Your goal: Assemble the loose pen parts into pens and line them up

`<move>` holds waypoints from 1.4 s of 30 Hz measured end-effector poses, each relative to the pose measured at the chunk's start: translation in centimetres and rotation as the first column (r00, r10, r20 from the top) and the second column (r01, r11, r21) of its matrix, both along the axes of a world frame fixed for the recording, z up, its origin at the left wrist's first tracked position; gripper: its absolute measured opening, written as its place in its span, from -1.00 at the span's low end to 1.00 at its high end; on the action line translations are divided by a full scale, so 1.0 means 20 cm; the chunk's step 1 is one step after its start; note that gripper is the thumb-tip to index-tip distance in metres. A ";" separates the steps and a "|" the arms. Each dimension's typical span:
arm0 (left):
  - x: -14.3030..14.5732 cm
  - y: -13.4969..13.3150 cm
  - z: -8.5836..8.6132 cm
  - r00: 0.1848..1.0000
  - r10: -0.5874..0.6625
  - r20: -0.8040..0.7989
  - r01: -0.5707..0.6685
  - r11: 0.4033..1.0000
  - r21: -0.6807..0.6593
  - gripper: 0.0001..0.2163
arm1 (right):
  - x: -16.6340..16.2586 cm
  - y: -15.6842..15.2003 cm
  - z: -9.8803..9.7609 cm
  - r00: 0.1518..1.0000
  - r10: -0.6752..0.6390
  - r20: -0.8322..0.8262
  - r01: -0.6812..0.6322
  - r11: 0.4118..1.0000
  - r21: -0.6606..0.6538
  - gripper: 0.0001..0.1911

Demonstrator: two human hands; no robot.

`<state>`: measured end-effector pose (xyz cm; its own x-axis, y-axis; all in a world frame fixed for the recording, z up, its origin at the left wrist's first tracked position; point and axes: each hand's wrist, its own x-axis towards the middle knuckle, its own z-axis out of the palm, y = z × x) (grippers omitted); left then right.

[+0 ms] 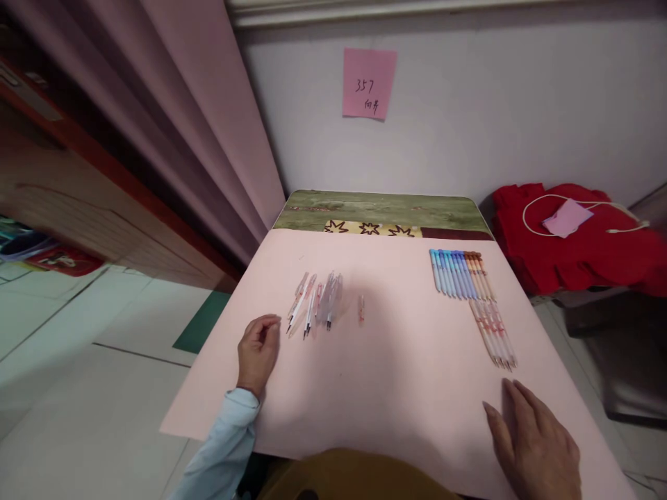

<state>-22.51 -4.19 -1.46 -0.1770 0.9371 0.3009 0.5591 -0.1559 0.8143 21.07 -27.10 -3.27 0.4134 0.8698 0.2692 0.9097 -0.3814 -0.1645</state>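
My left hand (258,353) rests on the pink sheet with its fingers curled in, and nothing shows in it. Just right of it lies a loose group of pen parts: white refills (308,312) with dark tips and clear barrels (333,292). A short clear piece with reddish marks (361,307) lies apart from that group. My right hand (542,441) is at the near right, fingers stretched out and empty. Beyond its fingertips is a row of clear pens with red marks (492,333). Above them, blue, purple and brown-topped pens (457,274) lie side by side.
The pink sheet (417,389) covers most of a table with a green patterned far edge (385,205). A pink note (369,83) is stuck on the wall behind. A red cloth (552,257) with a white cord sits at right; a pink curtain (208,104) hangs at left.
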 end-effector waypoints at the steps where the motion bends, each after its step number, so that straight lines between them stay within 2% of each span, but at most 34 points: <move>1: 0.00 0.00 0.00 1.000 0.000 0.004 0.000 1.000 0.000 -0.84 | 0.00 0.00 0.01 1.000 0.009 -0.014 -0.009 1.000 -0.003 -0.31; 3: 0.00 0.00 0.00 1.000 0.003 0.017 -0.003 1.000 -0.007 -0.84 | 0.00 0.02 0.05 0.998 0.033 -0.052 -0.033 0.999 0.005 -0.32; 6: -0.01 0.01 -0.01 0.997 0.029 0.072 -0.026 0.999 -0.047 -0.81 | -0.04 0.11 0.12 0.985 0.127 -0.120 -0.118 0.989 0.086 -0.36; 10: 0.02 0.03 0.01 0.976 0.094 0.194 -0.073 0.991 -0.112 -0.77 | -0.23 0.36 0.26 0.899 0.290 -0.327 -0.241 0.953 0.184 -0.56; 12: 0.07 0.02 0.04 0.976 0.104 0.192 -0.089 0.992 -0.085 -0.78 | -0.37 0.52 0.31 0.795 0.374 -0.478 -0.312 0.927 0.206 -0.60; 15: 0.15 0.00 0.10 0.998 0.040 0.052 -0.039 0.999 -0.015 -0.82 | -0.57 0.76 0.34 0.619 0.422 -0.663 -0.331 0.905 0.267 -0.68; 18: 0.23 -0.04 0.14 0.987 -0.073 -0.144 0.070 0.997 -0.024 -0.81 | -0.68 0.92 0.26 0.422 0.358 -0.833 -0.166 0.934 0.317 -0.63; 19: 0.25 -0.05 0.14 0.972 -0.098 -0.213 0.090 0.995 -0.047 -0.80 | -0.70 0.95 0.22 0.405 0.352 -0.844 -0.096 0.934 0.343 -0.62; 21: 0.29 -0.06 0.15 0.925 -0.117 -0.360 0.083 0.991 -0.108 -0.77 | -0.70 0.98 0.13 0.443 0.362 -0.820 -0.037 0.921 0.387 -0.63; 24: 0.34 -0.07 0.16 0.827 -0.141 -0.544 0.035 0.979 -0.200 -0.72 | -0.68 0.98 0.05 0.445 0.385 -0.808 -0.063 0.914 0.400 -0.64; 28: 0.38 -0.05 0.18 0.760 -0.178 -0.625 -0.041 0.946 -0.321 -0.76 | -0.66 0.97 0.03 0.402 0.386 -0.831 -0.057 0.916 0.398 -0.64; 32: 0.38 -0.04 0.20 0.769 -0.162 -0.619 -0.132 0.906 -0.401 -0.79 | -0.66 0.97 0.04 0.395 0.390 -0.832 -0.074 0.916 0.394 -0.65; 35: 0.36 -0.05 0.21 0.802 -0.120 -0.585 -0.136 0.917 -0.375 -0.81 | -0.66 0.97 0.04 0.405 0.391 -0.827 -0.088 0.916 0.390 -0.65; 39: 0.35 -0.10 0.21 0.870 -0.139 -0.473 -0.026 0.945 -0.325 -0.86 | -0.66 0.97 0.04 0.402 0.386 -0.830 -0.087 0.919 0.385 -0.64; 42: 0.38 -0.15 0.20 0.852 -0.247 -0.461 0.086 0.936 -0.343 -0.85 | -0.66 0.97 0.04 0.393 0.394 -0.831 -0.090 0.916 0.392 -0.64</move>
<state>-14.92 -7.23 2.45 0.0849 0.9964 0.0067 0.8835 -0.0784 0.4618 7.83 -7.73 -2.47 0.3304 0.9381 0.1038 0.2416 0.0223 -0.9701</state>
